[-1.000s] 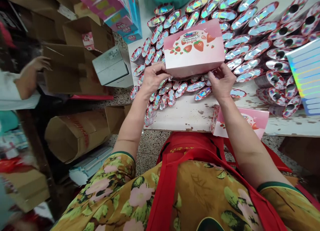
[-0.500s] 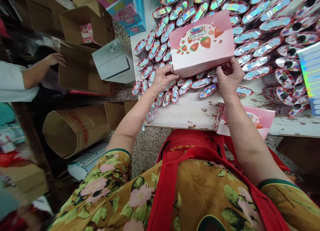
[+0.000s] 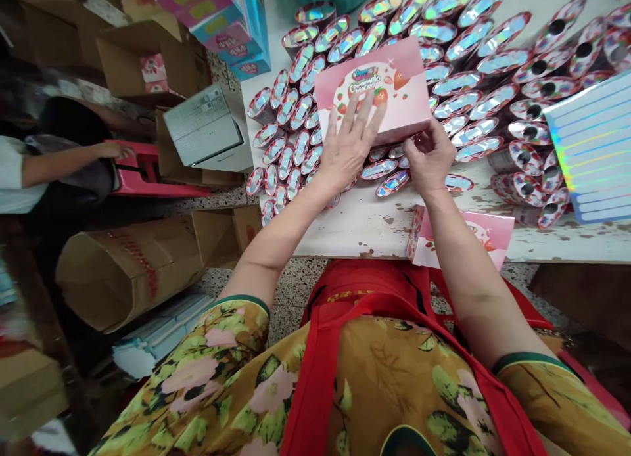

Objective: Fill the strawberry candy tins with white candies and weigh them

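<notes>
My left hand (image 3: 349, 142) lies with its fingers stretched out over the printed face of a pink carton box (image 3: 407, 81) with strawberries on it. My right hand (image 3: 434, 159) is at the box's near right corner, its thumb and fingers curled towards each other; what is between them is too small to make out. The box rests above rows of round canisters (image 3: 379, 169) with shiny, rainbow-coloured tops. Under my right forearm, a second pink strawberry box (image 3: 495, 236) lies at the table's front edge.
More canisters with dark round centres (image 3: 530, 131) stand at right, beside a striped holographic sheet (image 3: 596, 147). Pink and blue boxes (image 3: 249, 48) are stacked at the table's left corner. On the floor are a grey carton (image 3: 207, 124) and brown cartons (image 3: 133, 272). Another person's hand (image 3: 117, 150) is at far left.
My left hand has moved from the box's near left corner onto its printed face. The right hand stays at the right corner, fingers more curled. The view has shifted slightly.
</notes>
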`<state>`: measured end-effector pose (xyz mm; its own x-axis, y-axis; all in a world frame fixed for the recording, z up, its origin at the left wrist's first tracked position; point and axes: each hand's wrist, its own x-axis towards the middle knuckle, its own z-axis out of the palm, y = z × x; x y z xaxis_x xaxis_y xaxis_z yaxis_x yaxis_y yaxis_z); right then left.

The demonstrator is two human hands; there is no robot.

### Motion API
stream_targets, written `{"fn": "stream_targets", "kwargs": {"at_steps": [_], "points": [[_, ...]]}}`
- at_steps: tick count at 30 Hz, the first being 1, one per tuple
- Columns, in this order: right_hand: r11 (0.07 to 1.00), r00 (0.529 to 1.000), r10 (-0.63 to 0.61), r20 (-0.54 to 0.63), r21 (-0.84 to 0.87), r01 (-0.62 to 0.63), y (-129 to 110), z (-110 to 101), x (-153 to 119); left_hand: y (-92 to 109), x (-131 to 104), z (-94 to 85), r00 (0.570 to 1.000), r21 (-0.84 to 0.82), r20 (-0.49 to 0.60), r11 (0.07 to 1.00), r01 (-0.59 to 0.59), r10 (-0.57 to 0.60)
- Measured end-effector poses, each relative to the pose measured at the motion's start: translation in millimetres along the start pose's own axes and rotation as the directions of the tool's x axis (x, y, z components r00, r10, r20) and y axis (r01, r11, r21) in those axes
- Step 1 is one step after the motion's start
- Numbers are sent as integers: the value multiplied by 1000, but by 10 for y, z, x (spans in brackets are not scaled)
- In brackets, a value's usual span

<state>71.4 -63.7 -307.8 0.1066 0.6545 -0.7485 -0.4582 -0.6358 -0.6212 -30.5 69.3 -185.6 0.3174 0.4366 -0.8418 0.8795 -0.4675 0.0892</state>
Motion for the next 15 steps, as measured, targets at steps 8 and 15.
{"fn": "stream_targets", "kwargs": {"at_steps": [8,15], "points": [[995,999,13,41,-97,-9,-69,-184,193,-38,-116,246,999,57,30,998,-11,9],[986,954,122,274,-140,-86,-194,-61,679,-484,-38,145,907,-448,-181,853,267,-379]]}}
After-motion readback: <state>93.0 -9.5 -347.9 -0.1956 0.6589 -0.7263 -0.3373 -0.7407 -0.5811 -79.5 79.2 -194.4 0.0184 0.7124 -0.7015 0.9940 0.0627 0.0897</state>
